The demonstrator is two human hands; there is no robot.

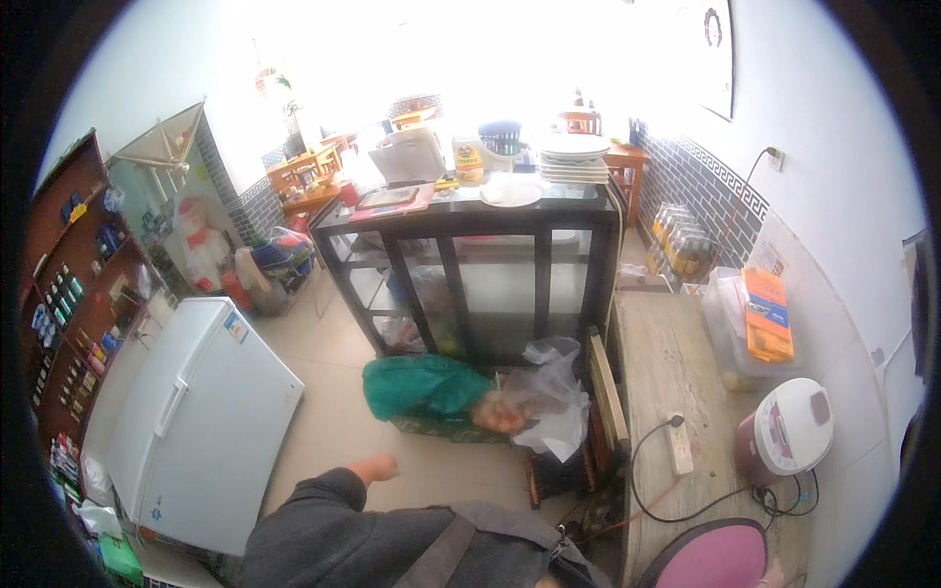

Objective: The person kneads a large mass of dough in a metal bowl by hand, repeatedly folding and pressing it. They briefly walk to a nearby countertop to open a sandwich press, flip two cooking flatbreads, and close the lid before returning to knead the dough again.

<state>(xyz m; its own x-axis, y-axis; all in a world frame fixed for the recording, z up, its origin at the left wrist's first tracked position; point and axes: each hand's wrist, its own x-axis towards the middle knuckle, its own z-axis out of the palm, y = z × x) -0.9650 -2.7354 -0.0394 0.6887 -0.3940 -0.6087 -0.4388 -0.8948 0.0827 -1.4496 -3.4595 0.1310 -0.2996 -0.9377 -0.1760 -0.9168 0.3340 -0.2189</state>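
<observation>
My left hand (pixel 374 468) hangs over the tiled floor beyond my dark sleeve. Its fingers are curled in, and nothing shows in them. At the lower right, a pink round flat thing (pixel 708 561) with a dark rim overlaps the worktop. What looks like part of my right hand (pixel 776 570) grips its right edge; most of that hand is hidden. Ahead of me, a green plastic bag (pixel 421 384) and a whitish, see-through plastic bag (pixel 561 397) lie in front of a black-framed glass cabinet (pixel 456 211). Something reddish-brown shows between the bags.
A white chest freezer (pixel 211 416) stands left, beside shelves of bottles (pixel 69 294). Plates (pixel 576 162) are stacked on the cabinet. The wooden worktop (pixel 652 353) on the right carries a power strip (pixel 680 449), a rice cooker (pixel 787 431) and a plastic bin (pixel 727 328). Cords trail across it.
</observation>
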